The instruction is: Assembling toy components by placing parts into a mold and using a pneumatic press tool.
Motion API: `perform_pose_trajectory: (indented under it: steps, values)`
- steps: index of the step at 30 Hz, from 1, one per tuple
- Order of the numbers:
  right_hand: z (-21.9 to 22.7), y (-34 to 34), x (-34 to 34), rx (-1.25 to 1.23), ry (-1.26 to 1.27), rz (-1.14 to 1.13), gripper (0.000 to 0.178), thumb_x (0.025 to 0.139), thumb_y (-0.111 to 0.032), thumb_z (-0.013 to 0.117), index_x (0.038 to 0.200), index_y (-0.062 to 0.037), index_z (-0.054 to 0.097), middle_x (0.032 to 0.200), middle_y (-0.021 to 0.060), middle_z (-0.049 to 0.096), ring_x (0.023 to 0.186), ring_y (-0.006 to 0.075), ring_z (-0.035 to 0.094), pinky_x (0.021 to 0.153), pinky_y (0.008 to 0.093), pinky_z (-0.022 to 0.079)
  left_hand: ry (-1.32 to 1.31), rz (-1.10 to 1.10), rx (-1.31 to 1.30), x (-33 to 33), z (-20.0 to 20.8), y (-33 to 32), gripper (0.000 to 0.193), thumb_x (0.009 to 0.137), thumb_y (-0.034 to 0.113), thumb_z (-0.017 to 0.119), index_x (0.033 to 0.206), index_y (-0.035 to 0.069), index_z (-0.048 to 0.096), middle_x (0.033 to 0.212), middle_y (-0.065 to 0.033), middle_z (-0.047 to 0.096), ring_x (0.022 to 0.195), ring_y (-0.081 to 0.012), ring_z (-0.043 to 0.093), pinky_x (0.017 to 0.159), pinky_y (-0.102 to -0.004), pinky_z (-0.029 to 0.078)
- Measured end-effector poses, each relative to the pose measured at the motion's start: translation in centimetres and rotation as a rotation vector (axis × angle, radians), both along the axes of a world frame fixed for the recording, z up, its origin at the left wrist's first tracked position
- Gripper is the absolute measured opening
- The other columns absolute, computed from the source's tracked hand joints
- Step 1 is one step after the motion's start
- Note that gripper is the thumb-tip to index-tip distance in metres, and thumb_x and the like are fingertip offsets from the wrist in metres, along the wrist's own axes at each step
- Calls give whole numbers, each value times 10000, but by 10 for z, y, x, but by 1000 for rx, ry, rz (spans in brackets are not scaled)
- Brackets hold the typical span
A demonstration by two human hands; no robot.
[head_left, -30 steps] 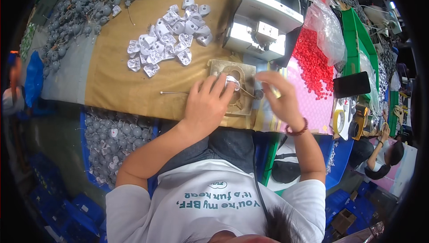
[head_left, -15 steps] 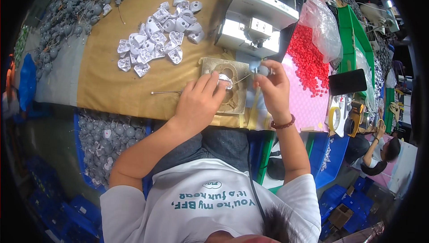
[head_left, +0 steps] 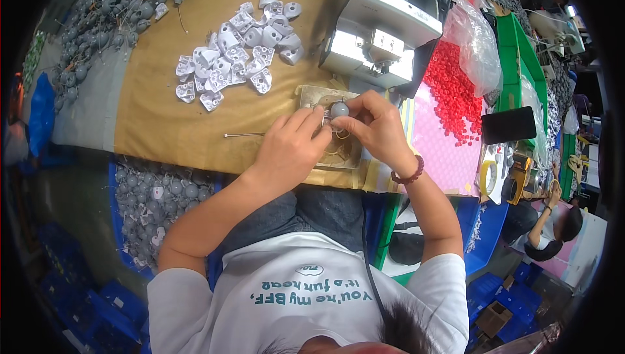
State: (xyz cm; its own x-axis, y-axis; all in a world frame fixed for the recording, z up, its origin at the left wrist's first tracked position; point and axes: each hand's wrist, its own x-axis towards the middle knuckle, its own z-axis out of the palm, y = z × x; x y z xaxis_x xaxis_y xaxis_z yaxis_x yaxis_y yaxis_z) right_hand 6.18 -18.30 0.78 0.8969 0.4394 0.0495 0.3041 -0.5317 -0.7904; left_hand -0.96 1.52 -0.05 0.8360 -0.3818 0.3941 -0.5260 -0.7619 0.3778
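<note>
My right hand [head_left: 379, 127] pinches a small grey ball [head_left: 339, 109] between thumb and fingers, over a beige fixture block [head_left: 311, 96] with a hollowed recess. My left hand [head_left: 291, 146] rests on the block's left side. Its fingers are bent and pressed together on a small white plastic part, mostly hidden beneath the fingertips and the ball. A thin wire loops just below the ball. From under my left hand a thin grey cable [head_left: 245, 135] with a small end piece runs out leftward over the brown mat.
White plastic parts [head_left: 228, 48] lie heaped behind my left hand. A white machine [head_left: 371, 51] stands behind the block. Red pieces [head_left: 449, 94] cover a pink sheet at right, beside a black phone [head_left: 508, 125]. Grey balls with wires [head_left: 117, 15] pile up far left; more fill a blue bin [head_left: 120, 224].
My right hand has moved left with the grey ball, from beside the block to above its recess, next to my left fingertips. The left hand has stayed about where it was.
</note>
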Motion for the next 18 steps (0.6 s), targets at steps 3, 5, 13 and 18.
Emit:
perform_pose_trajectory:
  steps: [3, 5, 13, 18]
  values:
    - [-8, 5, -8, -35, -64, -80, 363, 748, -167, 858, 1006, -14, 653, 782, 78, 586, 641, 203, 577, 591, 326, 491, 21, 66, -79, 6, 3, -6, 293, 728, 86, 724, 1010, 55, 650, 1122, -112, 634, 1045, -277, 606, 828, -391, 495]
    - [-11, 7, -12, -19, -41, -138, 408, 750, -153, 855, 1066, -20, 635, 827, 80, 594, 647, 193, 566, 588, 323, 486, 55, 152, -129, 13, 8, -13, 266, 735, 119, 717, 981, 82, 623, 1048, -68, 631, 992, -249, 599, 773, -376, 480]
    - [3, -42, 61, 166, -746, -514, 415, 917, -62, 649, 1302, 29, 523, 1161, 167, 560, 1017, 242, 551, 873, 349, 460, 110, 142, -48, 21, 7, -15, 352, 731, 132, 754, 1067, 89, 657, 936, -57, 602, 924, -255, 576, 772, -381, 468]
    - [-14, -69, 104, 424, -90, -450, 524, 958, -165, 679, 1382, 44, 453, 1087, 102, 658, 934, 151, 619, 827, 270, 505, 72, 134, -71, 21, 6, -18, 359, 725, 134, 756, 1068, 88, 659, 919, -49, 594, 921, -245, 572, 764, -376, 464]
